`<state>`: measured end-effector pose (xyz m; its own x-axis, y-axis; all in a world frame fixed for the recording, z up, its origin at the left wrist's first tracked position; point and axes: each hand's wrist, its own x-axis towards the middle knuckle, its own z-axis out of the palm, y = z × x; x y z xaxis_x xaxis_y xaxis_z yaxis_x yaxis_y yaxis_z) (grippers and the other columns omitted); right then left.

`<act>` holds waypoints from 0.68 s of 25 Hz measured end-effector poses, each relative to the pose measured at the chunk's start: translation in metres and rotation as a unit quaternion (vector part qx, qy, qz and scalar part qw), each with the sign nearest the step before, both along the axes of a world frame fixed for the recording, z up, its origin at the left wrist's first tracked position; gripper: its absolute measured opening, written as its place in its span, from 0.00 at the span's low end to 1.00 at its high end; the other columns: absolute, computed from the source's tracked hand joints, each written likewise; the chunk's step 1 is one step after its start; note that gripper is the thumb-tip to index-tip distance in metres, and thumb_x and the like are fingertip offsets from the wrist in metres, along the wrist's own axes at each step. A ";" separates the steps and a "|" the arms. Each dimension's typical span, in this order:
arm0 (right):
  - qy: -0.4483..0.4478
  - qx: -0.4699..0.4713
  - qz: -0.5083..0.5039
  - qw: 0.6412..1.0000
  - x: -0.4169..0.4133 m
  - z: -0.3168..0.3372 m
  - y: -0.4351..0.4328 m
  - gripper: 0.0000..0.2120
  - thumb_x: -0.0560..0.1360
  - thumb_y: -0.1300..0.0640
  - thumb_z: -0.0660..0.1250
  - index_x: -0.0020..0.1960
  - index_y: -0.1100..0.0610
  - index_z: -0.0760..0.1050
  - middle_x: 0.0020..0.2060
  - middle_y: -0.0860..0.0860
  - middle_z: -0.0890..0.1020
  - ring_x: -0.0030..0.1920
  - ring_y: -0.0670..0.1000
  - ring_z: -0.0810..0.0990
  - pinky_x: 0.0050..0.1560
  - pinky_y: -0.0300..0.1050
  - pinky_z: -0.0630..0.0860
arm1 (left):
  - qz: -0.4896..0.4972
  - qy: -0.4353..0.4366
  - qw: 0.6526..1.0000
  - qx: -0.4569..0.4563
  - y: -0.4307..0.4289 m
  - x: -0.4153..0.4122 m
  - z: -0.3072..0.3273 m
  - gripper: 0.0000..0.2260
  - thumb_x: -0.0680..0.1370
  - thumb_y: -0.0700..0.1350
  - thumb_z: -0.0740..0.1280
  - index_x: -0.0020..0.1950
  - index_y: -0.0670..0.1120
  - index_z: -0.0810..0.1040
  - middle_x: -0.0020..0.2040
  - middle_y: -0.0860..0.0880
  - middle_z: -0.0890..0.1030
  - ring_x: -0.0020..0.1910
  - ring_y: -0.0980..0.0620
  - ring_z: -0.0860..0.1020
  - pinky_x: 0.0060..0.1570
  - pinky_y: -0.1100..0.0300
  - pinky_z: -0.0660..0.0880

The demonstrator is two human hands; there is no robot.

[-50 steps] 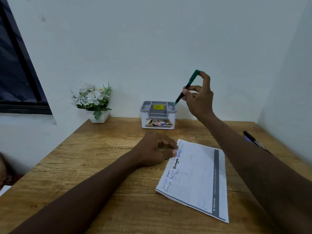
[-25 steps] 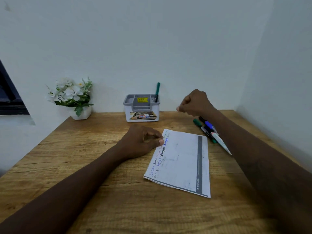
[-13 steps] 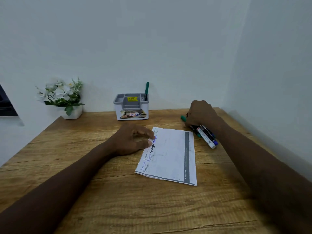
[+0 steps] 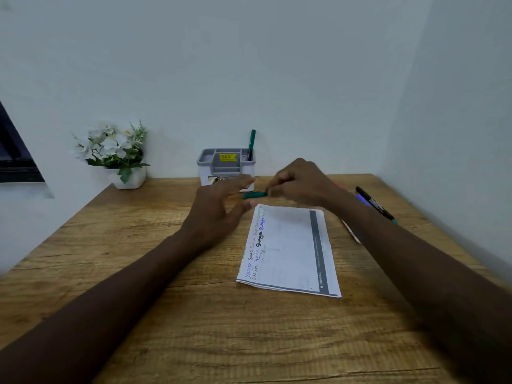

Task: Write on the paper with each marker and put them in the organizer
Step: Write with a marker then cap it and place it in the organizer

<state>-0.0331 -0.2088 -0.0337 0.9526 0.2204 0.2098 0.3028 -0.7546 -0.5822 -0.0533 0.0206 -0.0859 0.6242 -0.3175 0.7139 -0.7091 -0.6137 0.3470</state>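
My right hand (image 4: 302, 184) grips a green marker (image 4: 255, 194) level above the desk, its green end poking out to the left. My left hand (image 4: 219, 206) is raised with fingers spread, its fingertips close to that green end without holding it. The white paper (image 4: 291, 250) lies below both hands, with coloured writing along its left edge. At the back stands the grey-and-white organizer (image 4: 219, 162), with one green marker (image 4: 251, 144) upright in its right compartment. Several more markers (image 4: 374, 203) lie on the desk at the right, partly hidden by my right forearm.
A white pot of white flowers (image 4: 116, 153) stands at the back left of the wooden desk (image 4: 194, 314). Walls close off the back and the right side. A dark window frame (image 4: 13, 162) shows at the far left.
My right hand picked a green marker from the pile at the right and carried it left toward the middle. My left hand lifted off the paper and opened toward the marker's end.
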 end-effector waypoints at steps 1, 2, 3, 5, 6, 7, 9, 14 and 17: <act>0.036 0.074 0.056 0.995 -0.007 0.000 0.008 0.05 0.74 0.56 0.76 0.48 0.56 0.89 0.37 0.55 0.87 0.36 0.46 0.80 0.36 0.44 0.79 | -0.008 -0.015 1.000 0.020 -0.001 -0.001 0.001 0.18 0.78 0.48 0.74 0.67 0.49 0.81 0.63 0.53 0.83 0.61 0.59 0.81 0.62 0.67 0.74; 0.060 0.143 0.090 0.984 -0.014 -0.001 0.015 0.05 0.75 0.59 0.77 0.49 0.59 0.88 0.38 0.56 0.87 0.37 0.47 0.82 0.37 0.44 0.81 | -0.014 -0.026 0.999 0.035 -0.002 -0.002 0.001 0.15 0.79 0.47 0.73 0.65 0.49 0.82 0.58 0.53 0.86 0.55 0.58 0.83 0.57 0.62 0.78; 0.074 0.209 0.108 0.969 -0.019 -0.002 0.020 0.06 0.75 0.60 0.77 0.50 0.63 0.87 0.38 0.57 0.87 0.38 0.49 0.84 0.40 0.44 0.84 | -0.018 -0.035 0.999 0.035 -0.002 -0.003 0.001 0.11 0.80 0.45 0.72 0.61 0.48 0.84 0.50 0.53 0.87 0.46 0.58 0.83 0.49 0.59 0.79; 0.097 0.351 0.108 0.925 -0.027 -0.006 0.026 0.09 0.76 0.61 0.76 0.50 0.67 0.84 0.39 0.58 0.87 0.40 0.51 0.87 0.46 0.45 0.86 | -0.016 -0.051 0.999 0.007 0.000 -0.003 0.003 0.04 0.81 0.43 0.70 0.51 0.46 0.85 0.37 0.55 0.82 0.33 0.61 0.78 0.37 0.56 0.77; 0.108 0.412 0.098 0.900 -0.030 -0.007 0.027 0.10 0.77 0.59 0.75 0.48 0.66 0.83 0.37 0.57 0.87 0.41 0.51 0.88 0.45 0.44 0.86 | -0.008 -0.051 0.999 -0.010 0.000 -0.003 0.004 0.06 0.82 0.43 0.69 0.47 0.46 0.84 0.34 0.55 0.81 0.31 0.59 0.77 0.34 0.55 0.76; 0.113 0.436 0.084 0.889 -0.032 -0.007 0.028 0.12 0.78 0.54 0.74 0.46 0.64 0.82 0.35 0.56 0.85 0.39 0.52 0.88 0.41 0.45 0.85 | -0.005 -0.047 0.999 -0.021 -0.001 -0.002 0.005 0.09 0.82 0.44 0.67 0.44 0.45 0.82 0.33 0.54 0.80 0.30 0.57 0.77 0.34 0.54 0.75; 0.103 0.344 0.050 0.932 -0.035 -0.009 0.031 0.23 0.77 0.40 0.72 0.39 0.60 0.79 0.30 0.55 0.80 0.30 0.52 0.81 0.29 0.42 0.75 | -0.027 -0.030 0.999 -0.009 -0.006 -0.003 0.007 0.11 0.84 0.43 0.64 0.43 0.44 0.81 0.34 0.52 0.81 0.32 0.56 0.78 0.36 0.56 0.75; 0.162 0.261 0.015 0.952 -0.038 -0.017 0.051 0.31 0.82 0.36 0.60 0.31 0.57 0.71 0.24 0.52 0.73 0.21 0.48 0.67 0.24 0.36 0.60 | -0.051 0.024 0.992 0.116 -0.016 -0.008 0.005 0.17 0.86 0.50 0.53 0.44 0.52 0.78 0.39 0.56 0.81 0.38 0.53 0.78 0.43 0.48 0.76; 0.166 0.305 0.032 0.937 -0.039 -0.015 0.042 0.26 0.84 0.51 0.61 0.29 0.58 0.72 0.24 0.55 0.75 0.21 0.51 0.67 0.23 0.36 0.60 | -0.051 0.071 0.992 0.091 -0.015 0.001 0.007 0.22 0.84 0.56 0.54 0.35 0.51 0.77 0.29 0.52 0.76 0.29 0.54 0.74 0.35 0.53 0.70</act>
<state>-0.0718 -0.1664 -0.0484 0.9764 0.2157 0.0098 0.0619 -0.2361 -0.9697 -0.0527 0.0060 -0.0792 0.6726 -0.5002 0.5454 -0.7226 -0.6029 0.3381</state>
